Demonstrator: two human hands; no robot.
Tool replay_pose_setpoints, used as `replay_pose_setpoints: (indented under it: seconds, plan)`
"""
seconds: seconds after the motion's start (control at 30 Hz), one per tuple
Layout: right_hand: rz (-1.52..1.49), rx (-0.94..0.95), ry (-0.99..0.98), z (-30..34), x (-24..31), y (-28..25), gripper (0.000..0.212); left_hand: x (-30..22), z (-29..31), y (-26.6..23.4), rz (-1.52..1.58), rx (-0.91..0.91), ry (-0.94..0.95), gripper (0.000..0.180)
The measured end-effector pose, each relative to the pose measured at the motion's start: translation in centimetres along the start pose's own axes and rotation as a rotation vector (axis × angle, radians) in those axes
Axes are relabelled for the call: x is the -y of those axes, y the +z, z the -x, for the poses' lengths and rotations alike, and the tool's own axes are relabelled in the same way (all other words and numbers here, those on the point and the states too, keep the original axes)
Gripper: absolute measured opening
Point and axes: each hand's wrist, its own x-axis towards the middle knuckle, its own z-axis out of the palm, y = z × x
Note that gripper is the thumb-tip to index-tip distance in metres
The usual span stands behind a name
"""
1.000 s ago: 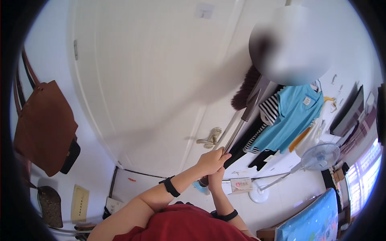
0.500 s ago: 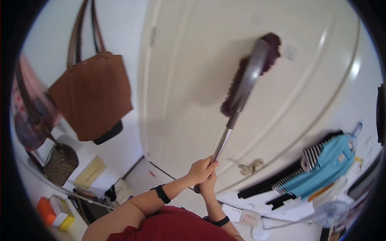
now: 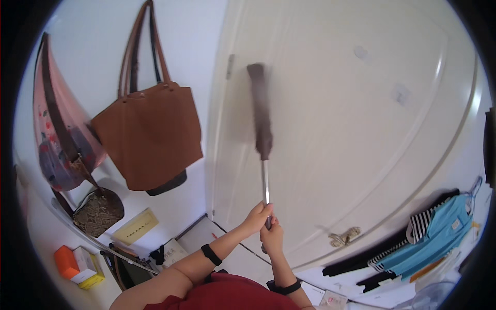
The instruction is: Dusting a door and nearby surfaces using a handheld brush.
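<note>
A long-handled duster [image 3: 261, 116] with a dark maroon fluffy head and a metal pole stands nearly upright in front of the cream door [image 3: 320, 129]. Its head is blurred by motion and lies over or against the door's hinge side; whether it touches I cannot tell. My left hand [image 3: 257, 218] is wrapped round the handle just under the metal pole. Slightly lower on the same handle, my right hand [image 3: 272, 237] is closed too. The handle's end shows just below my hands.
On the left wall hang a brown tote bag [image 3: 150, 137], a pink patterned bag [image 3: 67, 134] and a small patterned pouch [image 3: 98, 212]. Boxes [image 3: 77, 266] lie below them. A door handle [image 3: 344, 237] juts out at lower right, near hanging clothes [image 3: 429, 237] and part of a fan [image 3: 434, 297].
The duster has swung left across the door, from a rightward slant to nearly upright. Both hands keep their grip. My view has shifted, so the wall bags appear further right.
</note>
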Motion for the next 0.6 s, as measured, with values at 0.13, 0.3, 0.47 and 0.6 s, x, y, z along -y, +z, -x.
replay_pose_setpoints:
  seconds: [0.13, 0.3, 0.47, 0.6]
  plan:
    - [-0.135, -0.273, -0.106, 0.7, -2.2, -6.3, 0.029, 0.3, -1.8, 8.3, -0.039, 0.261, 0.033, 0.023]
    - [-0.302, -0.606, -0.173, 3.6, -2.6, -13.6, 0.024, -1.5, -0.7, 19.0, -0.626, 0.438, 0.082, 0.032]
    - [-0.327, -0.714, -0.061, 6.5, -5.4, -17.8, 0.028, 1.6, 0.1, 24.5, -0.788, 0.578, 0.273, 0.044]
    - [-0.381, -0.700, -0.093, 6.5, -4.4, -17.6, 0.033, 2.7, 0.1, 24.1, -0.781, 0.565, 0.308, 0.044]
